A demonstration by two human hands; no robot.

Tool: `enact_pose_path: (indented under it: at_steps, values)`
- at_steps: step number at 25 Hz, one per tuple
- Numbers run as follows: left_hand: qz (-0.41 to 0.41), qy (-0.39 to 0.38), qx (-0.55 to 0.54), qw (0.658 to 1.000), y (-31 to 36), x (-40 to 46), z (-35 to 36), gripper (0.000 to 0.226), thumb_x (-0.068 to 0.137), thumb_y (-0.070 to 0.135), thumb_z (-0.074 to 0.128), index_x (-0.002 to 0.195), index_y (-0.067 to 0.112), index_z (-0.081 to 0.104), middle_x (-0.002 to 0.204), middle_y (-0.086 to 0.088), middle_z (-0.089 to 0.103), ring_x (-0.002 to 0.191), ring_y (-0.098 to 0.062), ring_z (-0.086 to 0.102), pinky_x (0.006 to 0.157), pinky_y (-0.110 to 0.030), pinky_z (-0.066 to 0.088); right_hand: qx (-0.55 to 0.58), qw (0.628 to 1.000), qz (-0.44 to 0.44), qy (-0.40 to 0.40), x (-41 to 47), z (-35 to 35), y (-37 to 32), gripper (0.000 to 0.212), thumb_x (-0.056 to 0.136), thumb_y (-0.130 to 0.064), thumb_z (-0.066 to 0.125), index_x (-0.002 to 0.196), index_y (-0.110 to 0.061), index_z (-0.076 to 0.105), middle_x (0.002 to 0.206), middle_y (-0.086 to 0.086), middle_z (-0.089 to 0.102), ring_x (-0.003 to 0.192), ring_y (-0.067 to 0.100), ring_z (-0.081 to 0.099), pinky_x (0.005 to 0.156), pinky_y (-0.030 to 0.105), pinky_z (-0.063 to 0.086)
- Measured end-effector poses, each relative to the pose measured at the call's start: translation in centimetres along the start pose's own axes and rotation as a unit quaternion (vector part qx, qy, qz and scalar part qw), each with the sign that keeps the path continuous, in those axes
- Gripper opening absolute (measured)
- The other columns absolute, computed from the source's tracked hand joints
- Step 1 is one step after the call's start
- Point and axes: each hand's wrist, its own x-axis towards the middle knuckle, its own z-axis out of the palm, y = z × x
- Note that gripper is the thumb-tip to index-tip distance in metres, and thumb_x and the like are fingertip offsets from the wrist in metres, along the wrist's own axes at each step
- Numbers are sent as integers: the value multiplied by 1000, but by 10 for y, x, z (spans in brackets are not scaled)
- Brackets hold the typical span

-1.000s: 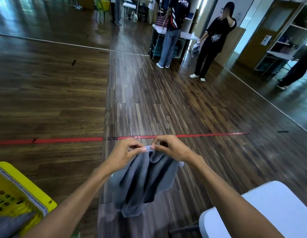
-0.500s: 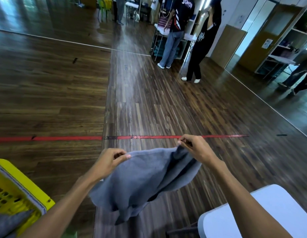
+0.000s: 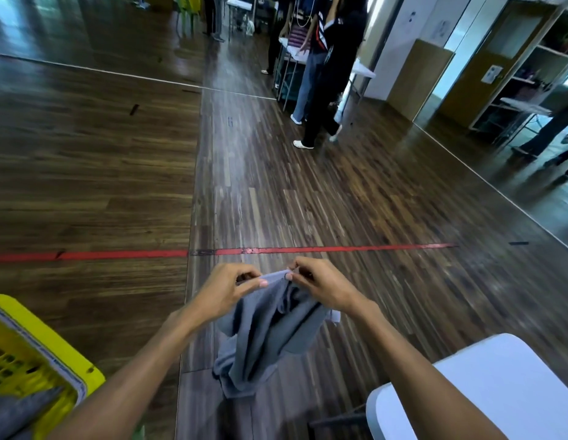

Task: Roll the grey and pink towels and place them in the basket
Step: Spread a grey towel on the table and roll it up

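A grey towel hangs bunched in the air in front of me, above the wooden floor. My left hand pinches its top edge between thumb and fingers. My right hand pinches the same edge just to the right, the two hands almost touching. The yellow basket stands at the lower left, with another grey cloth lying inside it. No pink towel is in view.
A white table corner juts in at the lower right. A red tape line crosses the floor ahead. People stand by a table at the far end, one walking nearby. Shelves line the right wall.
Half a second ago the hands were spread apart with the towel stretched between them. They have come together again, and the towel hangs down in a bunch.
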Motion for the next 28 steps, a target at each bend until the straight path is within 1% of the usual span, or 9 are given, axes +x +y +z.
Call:
enact_pose_path:
  at_steps: [4, 6, 8, 10, 12, 18, 21, 26, 28]
  values:
    - [-60, 26, 50, 997, -22, -14, -15, 3, 83, 33, 70, 81, 35, 70, 75, 10, 71, 71, -8, 65, 64, -22, 50, -40, 998, 42, 30, -9, -9, 18, 16, 96, -43, 54, 82, -35, 52, 69, -5, 62, 68, 14, 58, 67, 46, 50]
    - [-66, 48, 72, 994, -26, -15, -13, 4, 84, 29, 71, 81, 28, 73, 75, 6, 72, 71, -11, 65, 69, -30, 53, -36, 998, 43, 15, -10, -5, 12, 19, 97, -39, 55, 81, -48, 50, 70, -10, 63, 68, 7, 58, 67, 42, 50]
    - [-57, 69, 73, 993, -20, -13, -6, 12, 84, 26, 72, 93, 19, 75, 74, 2, 71, 66, -8, 64, 67, -23, 52, 10, 1000, 17, -1, -8, 3, 0, 18, 96, -30, 58, 101, -47, 56, 78, -9, 66, 75, 7, 61, 73, 37, 50]
    - [-49, 51, 45, 996, -8, -11, 4, 36, 83, 22, 73, 118, 17, 67, 67, 5, 64, 57, -2, 56, 62, -9, 44, 59, 998, -21, -17, -8, 7, -15, 37, 94, -16, 61, 124, -34, 52, 82, -2, 66, 78, 14, 62, 76, 31, 50]
    - [-48, 6, 4, 999, 4, -6, 16, 43, 84, 20, 73, 126, 20, 62, 61, 4, 55, 52, -3, 48, 59, -8, 39, 130, 991, -28, -30, -10, 6, -30, 45, 92, -8, 62, 128, -30, 43, 81, 2, 64, 74, 24, 60, 71, 32, 48]
    - [-49, 21, -52, 997, 10, 1, 25, 4, 85, 23, 71, 83, 22, 75, 58, 15, 60, 53, -1, 50, 51, -9, 33, 247, 968, 36, 10, -25, 0, -21, 42, 87, -11, 72, 115, -29, 46, 81, 5, 69, 77, 24, 66, 73, 44, 51]
    - [-18, -14, 7, 1000, 8, 2, 29, 6, 86, 25, 70, 80, 24, 71, 62, 11, 62, 59, -3, 53, 56, -11, 36, 256, 966, 44, 9, -32, 7, -19, 41, 86, -10, 73, 114, -28, 50, 81, 7, 68, 77, 18, 66, 75, 35, 51]
    - [10, 37, 66, 997, 0, 4, 20, 11, 90, 18, 65, 78, 18, 65, 64, 10, 59, 64, -6, 55, 58, -14, 37, 151, 981, 106, -54, -49, 10, 18, 21, 82, -29, 75, 96, -14, 69, 74, 6, 65, 70, 8, 57, 67, 39, 48]
    - [7, 60, 75, 995, -4, 3, 14, 11, 89, 15, 65, 78, 15, 65, 63, 10, 59, 65, -4, 56, 58, -13, 37, 141, 979, 130, -62, -62, 9, 32, 20, 86, -28, 72, 87, -8, 71, 71, -1, 62, 68, 4, 53, 65, 33, 43]
